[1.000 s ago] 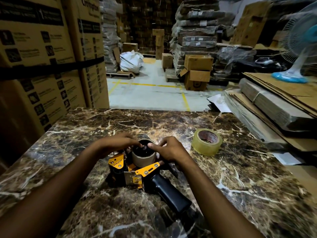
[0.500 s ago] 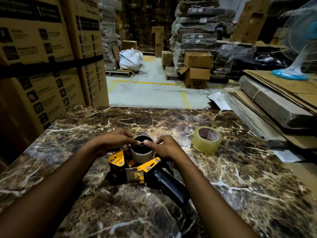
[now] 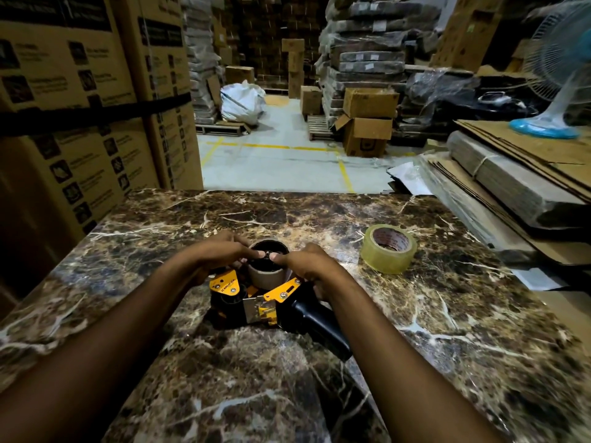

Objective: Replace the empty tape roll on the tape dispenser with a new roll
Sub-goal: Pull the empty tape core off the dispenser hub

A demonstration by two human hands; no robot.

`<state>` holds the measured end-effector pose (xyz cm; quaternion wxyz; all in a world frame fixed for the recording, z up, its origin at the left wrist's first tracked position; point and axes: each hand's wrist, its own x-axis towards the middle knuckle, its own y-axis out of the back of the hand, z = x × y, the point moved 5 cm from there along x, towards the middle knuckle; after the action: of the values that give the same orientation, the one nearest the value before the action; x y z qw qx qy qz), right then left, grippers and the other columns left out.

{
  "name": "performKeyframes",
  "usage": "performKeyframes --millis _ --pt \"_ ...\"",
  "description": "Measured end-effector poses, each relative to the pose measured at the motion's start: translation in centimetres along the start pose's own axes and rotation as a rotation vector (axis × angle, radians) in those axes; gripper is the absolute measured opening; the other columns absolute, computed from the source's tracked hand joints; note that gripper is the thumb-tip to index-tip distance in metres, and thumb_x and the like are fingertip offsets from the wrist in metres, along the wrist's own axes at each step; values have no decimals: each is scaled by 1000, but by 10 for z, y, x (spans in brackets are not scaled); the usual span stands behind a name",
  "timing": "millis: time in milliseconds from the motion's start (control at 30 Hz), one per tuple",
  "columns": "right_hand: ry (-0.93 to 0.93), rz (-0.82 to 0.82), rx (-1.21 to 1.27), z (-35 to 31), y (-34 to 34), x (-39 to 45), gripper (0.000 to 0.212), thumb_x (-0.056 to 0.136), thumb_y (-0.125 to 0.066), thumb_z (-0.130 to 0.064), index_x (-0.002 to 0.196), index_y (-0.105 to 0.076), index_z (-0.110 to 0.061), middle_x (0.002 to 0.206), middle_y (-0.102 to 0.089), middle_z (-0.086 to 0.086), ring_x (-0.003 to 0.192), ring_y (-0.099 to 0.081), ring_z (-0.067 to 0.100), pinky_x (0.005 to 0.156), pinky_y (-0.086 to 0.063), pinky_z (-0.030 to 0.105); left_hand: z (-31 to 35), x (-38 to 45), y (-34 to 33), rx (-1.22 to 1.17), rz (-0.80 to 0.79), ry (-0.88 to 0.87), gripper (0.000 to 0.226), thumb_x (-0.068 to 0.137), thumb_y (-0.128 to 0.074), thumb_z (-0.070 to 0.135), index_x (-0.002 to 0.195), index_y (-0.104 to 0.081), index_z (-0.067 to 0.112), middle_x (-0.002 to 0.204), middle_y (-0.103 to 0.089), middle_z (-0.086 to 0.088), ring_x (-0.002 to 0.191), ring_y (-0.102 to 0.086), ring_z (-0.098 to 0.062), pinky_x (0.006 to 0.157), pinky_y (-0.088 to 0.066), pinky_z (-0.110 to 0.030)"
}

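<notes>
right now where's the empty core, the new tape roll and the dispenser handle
empty core (image 3: pixel 267 276): head view, on its cardboard side wall.
new tape roll (image 3: pixel 385 259): head view, on its clear outer winding.
dispenser handle (image 3: pixel 321 326): head view, mid black grip.

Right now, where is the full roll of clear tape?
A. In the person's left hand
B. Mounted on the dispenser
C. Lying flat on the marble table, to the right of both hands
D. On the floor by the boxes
C: the new tape roll lies flat on the marble table, apart from the right hand and the tape dispenser.
</notes>
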<state>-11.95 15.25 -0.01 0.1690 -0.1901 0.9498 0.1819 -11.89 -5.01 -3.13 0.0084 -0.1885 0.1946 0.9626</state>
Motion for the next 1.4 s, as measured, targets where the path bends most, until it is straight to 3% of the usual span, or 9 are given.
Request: performKeyframes --millis 200,467,633,733,867,967,1100,1200,1400 --pt "-2 41 39 -1 -6 3 37 91 -76 -23 114 -57 -1 83 -57 2 68 -52 12 51 -38 29 0 -1 -1 -9 57 -7 25 92 -78 18 111 -79 2 109 -72 -33 72 -56 -19 64 -43 -29" --pt "-55 43 107 -2 -8 7 32 88 -78 -12 102 -51 -6 86 -60 6 69 -56 17 50 -40 28 0 -1 -3 -72 61 20 44 88 -81 20 120 -71 -9 100 -66 -18 75 -54 -21 59 -42 -28" --pt "-56 60 113 -5 -12 13 25 87 -76 -4 85 -51 -5 88 -61 8 72 -55 18 58 -44 30 2 -3 -7 -113 100 64 13 91 -76 8 97 -68 0 84 -63 -13 63 -50 -16 53 -38 -27" --pt "-37 80 121 -8 -16 15 31 85 -76 -1 110 -59 3 95 -63 12 77 -60 21 60 -49 32 6 -5 -9 -133 118 49 6 92 -72 3 90 -66 3 80 -66 -12 65 -58 -19 53 -48 -27" --pt "7 114 131 -13 -16 16 65 84 -74 2 141 -44 -3 125 -62 18 112 -63 33 87 -59 43 11 0 -6 -101 126 4 37 88 -72 2 124 -64 -5 117 -70 -30 87 -64 -30 65 -54 -37" --pt "-33 84 129 -13 -17 10 57 80 -83 -7 128 -54 1 108 -66 14 96 -67 31 73 -61 41 9 -4 -2 -96 84 -10 45 87 -77 8 128 -63 -3 118 -70 -30 86 -62 -27 66 -49 -33" --pt "-41 16 168 -8 -15 9 49 75 -90 -23 109 -65 2 97 -67 14 80 -69 27 61 -65 36 0 -12 5 -188 -14 -30 65 76 -90 19 127 -62 -8 130 -72 -26 101 -67 -26 85 -50 -35" --pt "-29 0 194 -4 -9 7 37 80 -88 -26 94 -64 -2 94 -65 11 82 -63 23 37 -49 19 2 -21 4 -229 -106 -67 89 47 -104 43 116 -67 1 106 -80 -8 91 -71 -16 84 -54 -30" --pt "19 -99 227 0 -14 9 48 78 -87 -38 101 -60 -6 91 -72 12 73 -70 27 51 -57 30 3 -28 -1 -290 -93 -125 89 33 -103 58 100 -71 9 96 -82 -3 90 -70 -19 82 -56 -30"
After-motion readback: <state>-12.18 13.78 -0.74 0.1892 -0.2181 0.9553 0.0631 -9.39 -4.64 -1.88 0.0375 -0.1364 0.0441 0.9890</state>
